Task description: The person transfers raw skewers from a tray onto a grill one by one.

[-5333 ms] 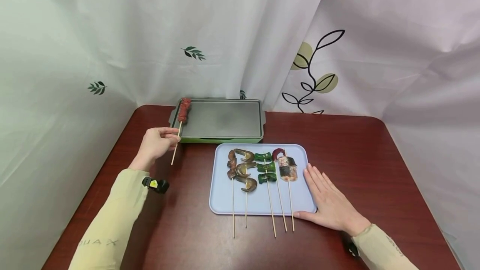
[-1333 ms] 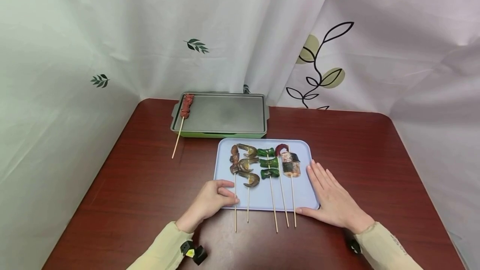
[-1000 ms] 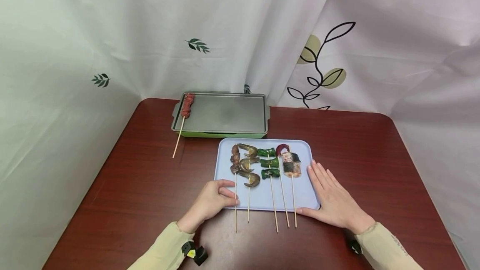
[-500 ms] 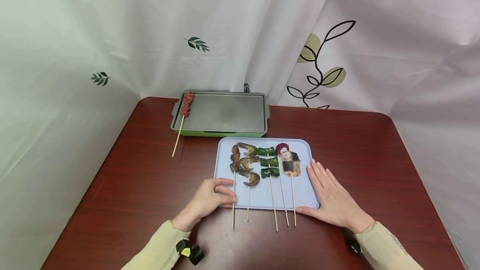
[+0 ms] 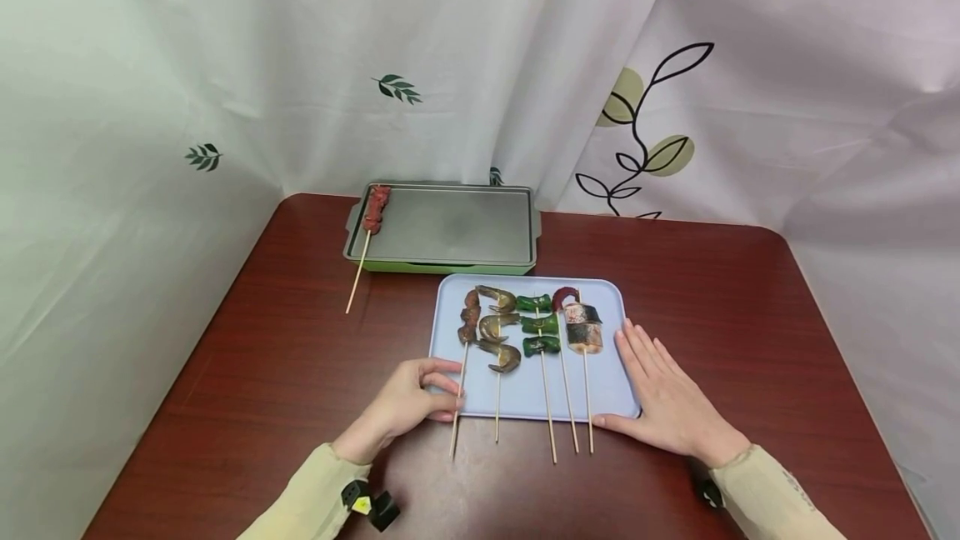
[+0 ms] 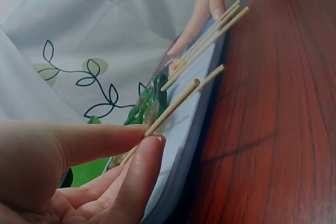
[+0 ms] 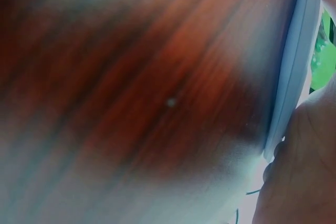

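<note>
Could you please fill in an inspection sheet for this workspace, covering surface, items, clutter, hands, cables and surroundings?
Surface: reddish-brown wood-grain table.
Job's things: light-blue rectangular tray bearing four wooden-stick skewers, with grey-brown curls, green pieces, a dark-red curl and black-and-white slices; grey rectangular griddle with green base, bearing a red-chunk skewer whose stick overhangs the near edge.
Clutter: nothing seen.
Grippers: left hand pinches the stick of a brown-chunk wooden skewer; right hand rests at the tray's right edge.
Cables: nothing seen.
Surroundings: white fabric drapes with leaf prints.
</note>
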The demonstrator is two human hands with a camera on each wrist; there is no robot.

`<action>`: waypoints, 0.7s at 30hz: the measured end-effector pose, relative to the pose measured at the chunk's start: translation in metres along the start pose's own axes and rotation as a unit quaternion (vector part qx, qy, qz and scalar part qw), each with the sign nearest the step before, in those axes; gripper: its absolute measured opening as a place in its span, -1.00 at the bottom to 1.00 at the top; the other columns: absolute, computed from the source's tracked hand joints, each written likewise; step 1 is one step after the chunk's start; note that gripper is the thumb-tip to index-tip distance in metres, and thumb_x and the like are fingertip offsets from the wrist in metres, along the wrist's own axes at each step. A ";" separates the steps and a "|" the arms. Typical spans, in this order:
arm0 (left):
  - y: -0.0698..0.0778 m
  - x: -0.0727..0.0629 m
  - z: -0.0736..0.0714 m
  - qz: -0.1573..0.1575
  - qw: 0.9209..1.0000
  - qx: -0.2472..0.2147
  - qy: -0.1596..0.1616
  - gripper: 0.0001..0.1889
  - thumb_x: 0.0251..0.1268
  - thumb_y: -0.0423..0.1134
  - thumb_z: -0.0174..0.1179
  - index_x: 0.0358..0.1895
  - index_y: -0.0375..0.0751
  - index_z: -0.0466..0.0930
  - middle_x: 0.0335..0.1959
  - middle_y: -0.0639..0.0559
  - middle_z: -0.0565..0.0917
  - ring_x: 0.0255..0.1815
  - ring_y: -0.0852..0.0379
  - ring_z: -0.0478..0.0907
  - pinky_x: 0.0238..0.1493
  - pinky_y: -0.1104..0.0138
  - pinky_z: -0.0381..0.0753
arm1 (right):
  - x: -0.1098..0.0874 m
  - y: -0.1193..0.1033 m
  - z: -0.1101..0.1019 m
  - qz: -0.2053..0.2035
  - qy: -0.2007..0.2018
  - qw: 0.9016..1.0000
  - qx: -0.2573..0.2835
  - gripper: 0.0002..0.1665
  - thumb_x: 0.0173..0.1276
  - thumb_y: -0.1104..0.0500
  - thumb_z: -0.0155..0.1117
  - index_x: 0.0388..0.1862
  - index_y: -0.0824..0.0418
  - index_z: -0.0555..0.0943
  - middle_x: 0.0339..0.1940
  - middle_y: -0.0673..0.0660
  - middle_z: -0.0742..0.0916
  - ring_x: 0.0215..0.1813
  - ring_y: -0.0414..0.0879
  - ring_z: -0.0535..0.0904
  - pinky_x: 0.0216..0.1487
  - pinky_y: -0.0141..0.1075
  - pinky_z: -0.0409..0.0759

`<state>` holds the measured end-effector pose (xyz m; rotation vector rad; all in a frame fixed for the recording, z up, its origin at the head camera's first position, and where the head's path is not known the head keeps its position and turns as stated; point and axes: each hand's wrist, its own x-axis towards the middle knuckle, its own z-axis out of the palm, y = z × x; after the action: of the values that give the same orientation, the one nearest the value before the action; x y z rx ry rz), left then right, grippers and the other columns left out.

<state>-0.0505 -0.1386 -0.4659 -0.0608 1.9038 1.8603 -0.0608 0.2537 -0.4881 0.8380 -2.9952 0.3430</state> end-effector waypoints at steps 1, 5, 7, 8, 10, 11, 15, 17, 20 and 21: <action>0.000 0.000 0.000 -0.001 1.000 0.001 0.003 -0.47 0.13 -0.60 0.36 0.21 -0.64 0.47 -0.30 -0.21 0.71 -0.43 0.06 0.70 -0.31 0.21 0.78 | 0.000 0.000 0.000 0.001 0.000 1.000 0.001 0.43 0.18 -0.61 0.21 0.59 0.46 0.12 0.63 0.39 0.11 0.61 0.28 0.01 0.58 0.04 0.01; -0.001 -0.002 -0.002 -0.007 1.000 0.004 0.017 -0.53 0.12 -0.59 0.37 0.13 -0.64 0.51 -0.33 -0.16 0.71 -0.45 0.08 0.69 -0.32 0.23 0.78 | 0.000 0.000 0.001 0.004 -0.003 1.000 0.003 0.43 0.18 -0.62 0.20 0.59 0.45 0.11 0.64 0.37 0.10 0.61 0.27 -0.01 0.59 0.03 -0.01; -0.001 -0.003 -0.003 -0.008 1.000 0.005 0.021 -0.55 0.12 -0.59 0.37 0.11 -0.63 0.52 -0.33 -0.15 0.71 -0.45 0.09 0.68 -0.33 0.24 0.78 | 0.000 0.000 0.001 0.006 -0.004 1.000 0.005 0.43 0.18 -0.62 0.20 0.60 0.44 0.10 0.64 0.37 0.09 0.61 0.27 -0.01 0.59 0.03 -0.02; -0.001 -0.003 -0.003 -0.008 1.000 0.006 0.021 -0.55 0.12 -0.59 0.37 0.11 -0.63 0.53 -0.33 -0.16 0.71 -0.45 0.08 0.68 -0.34 0.23 0.78 | -0.001 0.000 0.001 0.006 -0.004 1.000 0.005 0.43 0.18 -0.62 0.20 0.60 0.44 0.10 0.64 0.37 0.09 0.61 0.27 -0.01 0.59 0.03 -0.01; -0.001 -0.004 -0.004 -0.007 1.000 0.006 0.023 -0.55 0.12 -0.60 0.36 0.11 -0.62 0.53 -0.32 -0.17 0.70 -0.46 0.09 0.68 -0.34 0.23 0.78 | -0.001 0.000 0.001 0.006 -0.003 1.000 0.006 0.43 0.17 -0.62 0.21 0.59 0.45 0.11 0.64 0.37 0.10 0.61 0.27 -0.01 0.59 0.04 -0.01; 0.000 -0.004 -0.004 -0.005 1.000 0.007 0.023 -0.55 0.12 -0.60 0.36 0.12 -0.62 0.52 -0.31 -0.18 0.70 -0.46 0.09 0.67 -0.35 0.22 0.78 | -0.001 0.000 0.001 0.006 -0.003 1.000 0.005 0.43 0.17 -0.62 0.21 0.59 0.45 0.11 0.64 0.37 0.10 0.61 0.27 0.00 0.58 0.04 0.00; 0.001 -0.005 -0.004 0.005 1.000 0.015 0.026 -0.55 0.12 -0.61 0.36 0.12 -0.62 0.53 -0.31 -0.22 0.70 -0.47 0.08 0.66 -0.37 0.22 0.78 | -0.001 0.000 0.002 0.005 -0.001 1.000 0.004 0.43 0.17 -0.62 0.21 0.59 0.45 0.11 0.64 0.38 0.10 0.61 0.27 0.00 0.59 0.03 0.00; 0.002 -0.006 -0.004 0.012 0.999 0.019 0.028 -0.55 0.12 -0.60 0.36 0.12 -0.62 0.54 -0.30 -0.24 0.70 -0.46 0.07 0.67 -0.37 0.21 0.78 | 0.000 0.000 0.002 0.005 0.000 1.000 0.004 0.43 0.17 -0.62 0.21 0.59 0.45 0.11 0.64 0.38 0.10 0.61 0.27 0.00 0.59 0.03 0.00; 0.003 -0.007 -0.005 0.019 0.999 0.025 0.030 -0.55 0.13 -0.60 0.36 0.12 -0.61 0.55 -0.30 -0.23 0.70 -0.45 0.05 0.67 -0.37 0.20 0.78 | 0.000 0.000 0.002 0.004 0.000 1.000 0.005 0.43 0.17 -0.62 0.21 0.59 0.45 0.11 0.64 0.38 0.10 0.61 0.27 0.00 0.58 0.03 0.00; 0.004 -0.007 -0.006 0.020 0.999 0.026 0.030 -0.55 0.13 -0.60 0.36 0.13 -0.61 0.55 -0.30 -0.22 0.70 -0.44 0.05 0.68 -0.37 0.19 0.78 | 0.000 0.000 0.002 0.003 0.001 1.000 0.004 0.43 0.17 -0.62 0.21 0.59 0.45 0.12 0.63 0.38 0.10 0.61 0.27 0.01 0.59 0.03 0.00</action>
<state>-0.0475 -0.1456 -0.4603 -0.0616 2.0074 1.8530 -0.0606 0.2536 -0.4898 0.8280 -2.9984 0.3571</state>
